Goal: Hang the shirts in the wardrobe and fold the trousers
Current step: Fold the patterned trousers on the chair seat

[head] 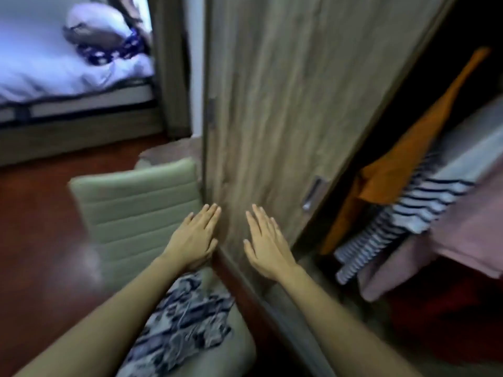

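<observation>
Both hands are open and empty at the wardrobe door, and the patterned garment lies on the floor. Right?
Wrong on one count: the head view shows the patterned garment lying on the chair, on its seat. The left hand and right hand are indeed open and empty at the wardrobe door.

pale green chair point(136, 208), bed point(54, 77) behind

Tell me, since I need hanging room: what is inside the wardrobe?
An orange garment, a striped top and a pink garment show in the open side; the door covers the rest.
</observation>
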Tool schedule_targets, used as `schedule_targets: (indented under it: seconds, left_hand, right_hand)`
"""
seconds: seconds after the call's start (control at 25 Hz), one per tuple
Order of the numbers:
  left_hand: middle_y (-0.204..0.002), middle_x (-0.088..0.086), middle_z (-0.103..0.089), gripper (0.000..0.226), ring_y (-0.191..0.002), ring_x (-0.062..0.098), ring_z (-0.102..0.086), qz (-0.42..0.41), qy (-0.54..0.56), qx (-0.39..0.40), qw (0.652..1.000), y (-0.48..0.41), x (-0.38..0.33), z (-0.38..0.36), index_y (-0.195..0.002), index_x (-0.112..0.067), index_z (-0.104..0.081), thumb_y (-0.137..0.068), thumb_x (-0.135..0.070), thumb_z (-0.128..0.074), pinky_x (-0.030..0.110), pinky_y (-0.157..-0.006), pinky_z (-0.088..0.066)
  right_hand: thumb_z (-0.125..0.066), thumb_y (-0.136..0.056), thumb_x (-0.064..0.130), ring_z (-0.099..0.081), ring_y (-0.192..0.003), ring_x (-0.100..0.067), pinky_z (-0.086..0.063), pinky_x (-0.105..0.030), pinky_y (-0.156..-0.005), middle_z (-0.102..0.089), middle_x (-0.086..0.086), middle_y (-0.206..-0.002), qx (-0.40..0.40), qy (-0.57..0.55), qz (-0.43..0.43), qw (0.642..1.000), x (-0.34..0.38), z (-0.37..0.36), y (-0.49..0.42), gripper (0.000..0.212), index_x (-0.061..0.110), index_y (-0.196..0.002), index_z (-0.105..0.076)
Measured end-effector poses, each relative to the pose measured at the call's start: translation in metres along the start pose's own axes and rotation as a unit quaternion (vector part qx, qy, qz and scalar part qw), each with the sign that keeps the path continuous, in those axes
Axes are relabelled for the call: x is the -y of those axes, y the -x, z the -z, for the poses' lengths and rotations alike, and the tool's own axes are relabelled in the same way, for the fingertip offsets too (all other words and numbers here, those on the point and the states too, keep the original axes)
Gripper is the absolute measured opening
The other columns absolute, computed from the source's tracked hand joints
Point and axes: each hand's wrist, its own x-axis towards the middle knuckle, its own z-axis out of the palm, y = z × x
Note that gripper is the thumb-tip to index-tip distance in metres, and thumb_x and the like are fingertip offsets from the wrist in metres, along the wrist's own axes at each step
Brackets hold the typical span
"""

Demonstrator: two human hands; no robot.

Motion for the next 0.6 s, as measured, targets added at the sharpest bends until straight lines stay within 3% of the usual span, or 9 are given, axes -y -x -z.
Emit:
schedule_targets:
  seconds: [0.12,0.2,0.4,0.52,0.6]
  left_hand:
    - [-0.157,0.015,-0.011,0.070,-0.145,0.028,-0.012,0.094,0.011,0.072,0.993,0.063,0.046,-0.064,-0.149,-0.003,-0.012,-0.089,-0.038,-0.019,0.039,-0.115,-0.018]
    - [-0.158,0.013,-0.004,0.065,-0.146,0.025,-0.007,0.157,0.020,0.150,0.976,0.107,0.068,-0.112,-0.150,-0.005,-0.005,-0.096,-0.033,-0.029,0.036,-0.116,-0.014]
    - [-0.159,0.010,-0.007,0.066,-0.145,0.023,-0.014,0.249,0.046,0.264,0.931,0.185,0.097,-0.226,-0.150,-0.008,-0.005,-0.098,-0.033,-0.036,0.038,-0.117,-0.018]
    - [-0.155,0.008,-0.022,0.060,-0.137,0.026,-0.031,0.253,0.086,0.308,0.913,0.202,0.098,-0.285,-0.150,-0.011,-0.016,-0.098,-0.031,-0.040,0.036,-0.108,-0.033]
    - [-0.152,0.006,-0.028,0.058,-0.133,0.025,-0.035,0.239,0.080,0.325,0.912,0.211,0.095,-0.322,-0.149,-0.015,-0.020,-0.098,-0.034,-0.041,0.038,-0.104,-0.037]
  right_hand:
    - [-0.034,-0.082,0.041,-0.048,-0.127,-0.030,-0.036,-0.045,-0.103,-0.048,-0.016,-0.140,0.116,0.000,0.028,0.993,0.022,-0.086,0.000,0.064,0.004,-0.131,-0.050]
    - [-0.037,-0.081,0.044,-0.057,-0.118,-0.030,-0.049,-0.044,-0.092,-0.056,-0.016,-0.132,0.188,-0.010,0.046,0.981,0.032,-0.149,0.007,0.062,0.004,-0.124,-0.058]
    - [-0.029,-0.091,0.046,-0.027,-0.140,-0.032,-0.023,-0.045,-0.113,-0.024,-0.016,-0.153,0.300,-0.015,0.094,0.949,0.042,-0.279,0.039,0.066,0.006,-0.144,-0.031]
    - [-0.038,-0.096,0.025,-0.019,-0.141,-0.027,-0.016,-0.040,-0.114,-0.017,-0.008,-0.155,0.360,-0.002,0.107,0.927,0.038,-0.346,0.067,0.054,0.014,-0.146,-0.023]
    - [-0.042,-0.092,0.012,-0.017,-0.141,-0.028,-0.015,-0.040,-0.114,-0.017,-0.006,-0.154,0.396,0.013,0.101,0.912,0.030,-0.382,0.079,0.057,0.016,-0.146,-0.022]
